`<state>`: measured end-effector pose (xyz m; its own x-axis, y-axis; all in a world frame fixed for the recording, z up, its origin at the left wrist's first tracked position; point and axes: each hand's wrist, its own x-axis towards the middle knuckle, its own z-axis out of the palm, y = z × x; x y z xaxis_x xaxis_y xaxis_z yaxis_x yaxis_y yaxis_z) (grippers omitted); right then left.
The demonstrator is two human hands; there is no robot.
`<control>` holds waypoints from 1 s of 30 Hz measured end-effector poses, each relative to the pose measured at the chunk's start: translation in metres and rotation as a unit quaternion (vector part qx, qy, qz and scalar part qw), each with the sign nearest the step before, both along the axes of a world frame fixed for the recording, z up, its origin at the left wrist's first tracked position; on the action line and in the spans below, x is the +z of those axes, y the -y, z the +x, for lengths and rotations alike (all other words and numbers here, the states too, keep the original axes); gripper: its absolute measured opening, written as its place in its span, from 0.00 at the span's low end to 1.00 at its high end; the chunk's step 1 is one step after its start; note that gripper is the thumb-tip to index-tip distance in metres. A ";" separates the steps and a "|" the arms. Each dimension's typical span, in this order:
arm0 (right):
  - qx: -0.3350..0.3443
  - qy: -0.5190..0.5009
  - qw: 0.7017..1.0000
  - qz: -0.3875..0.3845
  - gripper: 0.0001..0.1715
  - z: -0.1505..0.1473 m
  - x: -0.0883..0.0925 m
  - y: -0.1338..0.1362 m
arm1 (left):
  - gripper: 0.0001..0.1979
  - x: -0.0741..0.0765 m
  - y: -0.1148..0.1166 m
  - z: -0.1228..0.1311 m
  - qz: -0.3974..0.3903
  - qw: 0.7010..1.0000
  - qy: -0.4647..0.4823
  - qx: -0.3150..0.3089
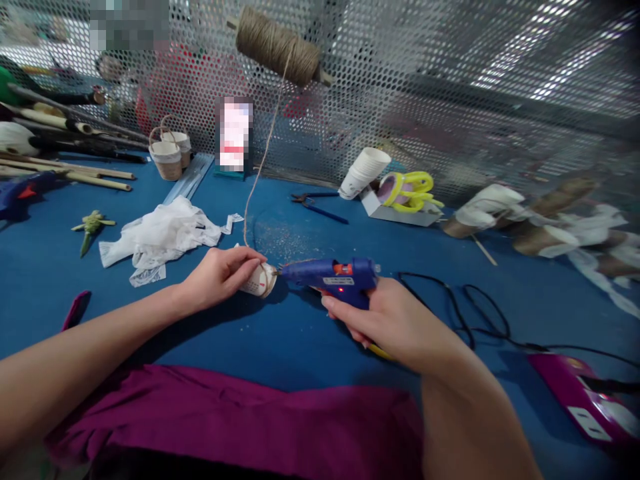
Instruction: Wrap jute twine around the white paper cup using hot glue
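Note:
My left hand (227,275) is closed around a small white paper cup (257,283) tipped on its side, its rim facing right. Twine (265,157) runs down to this cup from a brown spool (277,48) mounted on the mesh above. A blue glue gun (330,275) with a lit red light is gripped in my right hand (373,313). Its nozzle points left and meets the cup near the rim, though I cannot tell whether it touches.
White lace (170,233) lies left of my hands, with two small twine-handled baskets (167,157) behind it. Pliers (320,205), stacked paper cups (364,175) and yellow-handled scissors (413,190) stand along the back. A black cord (463,313) loops toward a purple power strip (575,397).

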<state>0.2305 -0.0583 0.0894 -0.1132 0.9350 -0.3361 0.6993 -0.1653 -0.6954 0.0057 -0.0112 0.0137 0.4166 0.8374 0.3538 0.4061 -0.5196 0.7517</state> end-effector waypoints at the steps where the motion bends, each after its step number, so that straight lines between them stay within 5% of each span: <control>1: 0.000 0.002 1.000 0.004 0.13 0.000 -0.001 -0.001 | 0.13 0.000 0.000 0.000 -0.002 1.000 0.000 -0.002; 30: 0.021 0.017 1.000 -0.011 0.11 -0.005 0.003 0.005 | 0.14 -0.003 -0.002 0.000 0.000 1.000 -0.007 0.019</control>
<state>0.2253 -0.0632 0.0924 -0.1393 0.9221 -0.3610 0.7295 -0.1510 -0.6672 0.0054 -0.0089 0.0108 0.3890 0.8531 0.3476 0.4358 -0.5029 0.7464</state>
